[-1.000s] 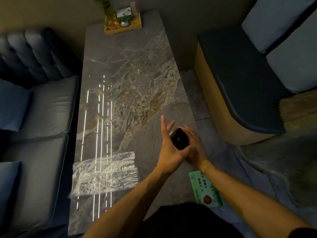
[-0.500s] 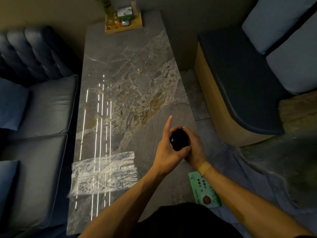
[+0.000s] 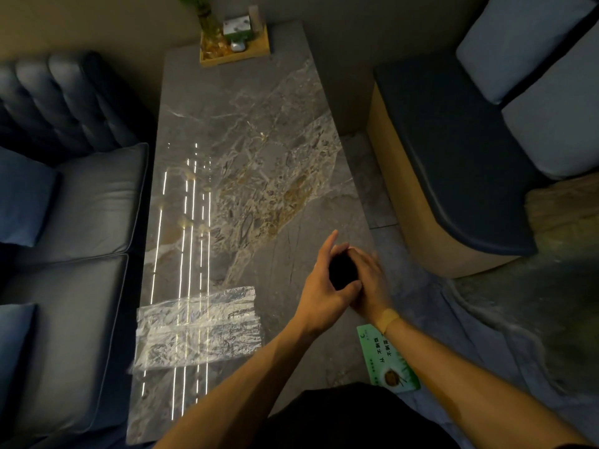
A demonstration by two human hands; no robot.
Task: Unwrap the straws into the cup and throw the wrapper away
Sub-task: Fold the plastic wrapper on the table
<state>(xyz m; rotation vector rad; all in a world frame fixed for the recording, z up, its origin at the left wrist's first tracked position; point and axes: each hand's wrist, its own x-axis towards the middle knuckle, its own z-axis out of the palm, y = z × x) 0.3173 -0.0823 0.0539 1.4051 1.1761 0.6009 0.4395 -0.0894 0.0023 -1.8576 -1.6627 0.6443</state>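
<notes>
A dark cup [image 3: 342,272] stands near the right edge of the marble table [image 3: 246,150], its opening black from above. My left hand [image 3: 321,288] grips its near-left side with the thumb across the front and the index finger pointing up. From the right and behind, my right hand [image 3: 372,280] wraps around the cup. A clear crinkled plastic wrapper [image 3: 197,328] lies flat on the table to the left of my hands. Whether straws are inside it I cannot tell, and no loose straws are visible.
A green printed card [image 3: 389,364] lies by the table's near right edge. A wooden tray [image 3: 235,43] with a plant and small items sits at the far end. A dark sofa [image 3: 74,222] runs along the left; a padded bench [image 3: 453,157] stands right.
Both hands stayed on the cup and drifted slightly right and away. My left index finger tilted from upright toward the right, and the other raised finger folded down.
</notes>
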